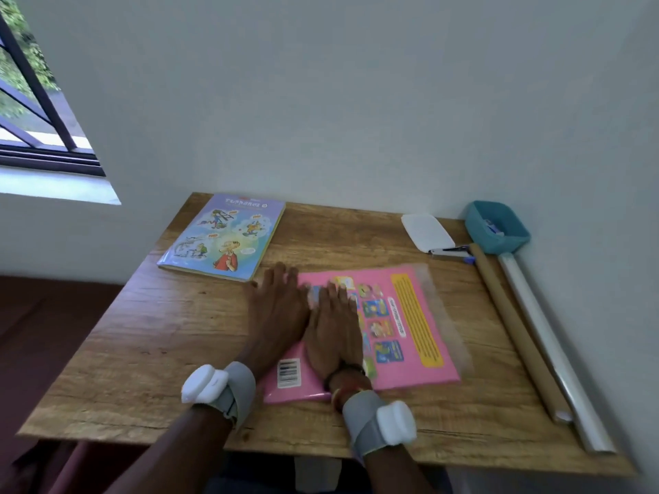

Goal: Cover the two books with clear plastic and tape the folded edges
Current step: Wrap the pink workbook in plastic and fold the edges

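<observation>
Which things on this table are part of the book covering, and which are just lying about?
For the job: pink book, pressed flat by the left hand and right hand; plastic sheet under it; blue book; plastic roll.

Lying about: brown roll; white case; stapler; teal basket, contents unclear.

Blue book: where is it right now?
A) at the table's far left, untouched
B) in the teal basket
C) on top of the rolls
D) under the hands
A: the blue book lies at the far-left corner of the table, while the left hand and right hand lie flat, side by side, at the pink book.
</observation>
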Available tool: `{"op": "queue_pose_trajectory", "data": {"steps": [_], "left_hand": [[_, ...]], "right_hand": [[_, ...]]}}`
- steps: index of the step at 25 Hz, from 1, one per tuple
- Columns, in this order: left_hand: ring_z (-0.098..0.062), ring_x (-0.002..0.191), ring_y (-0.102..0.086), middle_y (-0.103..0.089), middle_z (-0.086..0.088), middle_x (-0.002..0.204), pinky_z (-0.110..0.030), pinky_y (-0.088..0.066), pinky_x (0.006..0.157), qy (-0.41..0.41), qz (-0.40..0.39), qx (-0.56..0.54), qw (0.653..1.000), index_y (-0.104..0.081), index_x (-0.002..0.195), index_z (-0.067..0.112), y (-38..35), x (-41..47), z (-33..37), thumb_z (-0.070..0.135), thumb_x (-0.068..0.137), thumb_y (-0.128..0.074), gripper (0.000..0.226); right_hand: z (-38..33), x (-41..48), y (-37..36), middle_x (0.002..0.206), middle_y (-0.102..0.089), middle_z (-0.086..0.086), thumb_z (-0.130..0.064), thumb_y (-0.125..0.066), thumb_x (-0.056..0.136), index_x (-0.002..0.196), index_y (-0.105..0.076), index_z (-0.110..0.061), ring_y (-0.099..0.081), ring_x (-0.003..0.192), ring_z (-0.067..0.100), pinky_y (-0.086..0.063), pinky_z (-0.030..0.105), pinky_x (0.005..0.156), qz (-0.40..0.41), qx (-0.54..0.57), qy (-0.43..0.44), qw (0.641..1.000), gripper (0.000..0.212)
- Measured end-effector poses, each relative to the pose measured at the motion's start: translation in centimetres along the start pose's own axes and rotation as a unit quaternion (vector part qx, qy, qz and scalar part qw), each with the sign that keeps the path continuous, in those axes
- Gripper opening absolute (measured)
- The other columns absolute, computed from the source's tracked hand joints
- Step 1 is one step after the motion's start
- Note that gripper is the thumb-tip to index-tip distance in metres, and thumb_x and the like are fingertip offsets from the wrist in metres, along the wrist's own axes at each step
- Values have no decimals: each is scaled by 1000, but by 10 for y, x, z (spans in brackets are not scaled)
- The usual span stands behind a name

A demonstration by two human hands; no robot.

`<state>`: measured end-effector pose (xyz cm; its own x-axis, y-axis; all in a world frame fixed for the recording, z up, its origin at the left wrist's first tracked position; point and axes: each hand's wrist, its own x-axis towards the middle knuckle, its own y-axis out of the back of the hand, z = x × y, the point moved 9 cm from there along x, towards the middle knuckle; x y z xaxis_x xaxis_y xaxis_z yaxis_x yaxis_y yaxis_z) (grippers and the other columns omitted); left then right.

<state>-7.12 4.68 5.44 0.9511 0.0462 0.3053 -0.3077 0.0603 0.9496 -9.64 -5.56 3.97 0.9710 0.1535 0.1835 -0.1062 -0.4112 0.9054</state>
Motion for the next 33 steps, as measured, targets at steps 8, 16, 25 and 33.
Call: {"op": "queue_pose_trajectory", "data": {"steps": [8, 16, 25, 33], "left_hand": [[-37, 98, -52, -57, -23, 109, -54, -35, 82, 130, -18, 43, 990, -62, 115, -4, 33, -88, -11, 43, 90, -45, 55], [-42, 112, -62, -67, -28, 112, -57, -51, 93, -166, 24, -81, 983, -70, 105, -7, 6, -29, 87, 17, 78, -43, 45], [-27, 137, -41, -42, -12, 151, -41, -42, 105, -213, -6, -81, 974, -46, 142, 5, -18, 18, 47, 43, 101, -29, 58], [-23, 139, -38, -38, -10, 154, -39, -37, 106, -171, -28, -96, 980, -41, 146, 7, -14, 14, 46, 43, 99, -21, 62]], "right_hand": [[102, 47, 34, 158, -24, 0, -49, -19, 99, 151, -28, -21, -17, 147, 20, -11, 37, 119, -48, -62, 34, 996, 59], [53, 39, 19, 160, -13, -2, -36, -19, 102, 153, -18, -19, -4, 149, 16, 6, 26, 118, -118, -73, 237, 962, 54], [56, 41, 18, 160, -15, 0, -35, -22, 104, 154, -15, -18, -7, 149, 14, -2, 30, 121, -88, -83, 214, 969, 53], [142, 76, 31, 162, -10, 5, -61, -13, 96, 154, -10, -13, -4, 149, 20, -1, 38, 121, -85, -128, -33, 988, 75]]}}
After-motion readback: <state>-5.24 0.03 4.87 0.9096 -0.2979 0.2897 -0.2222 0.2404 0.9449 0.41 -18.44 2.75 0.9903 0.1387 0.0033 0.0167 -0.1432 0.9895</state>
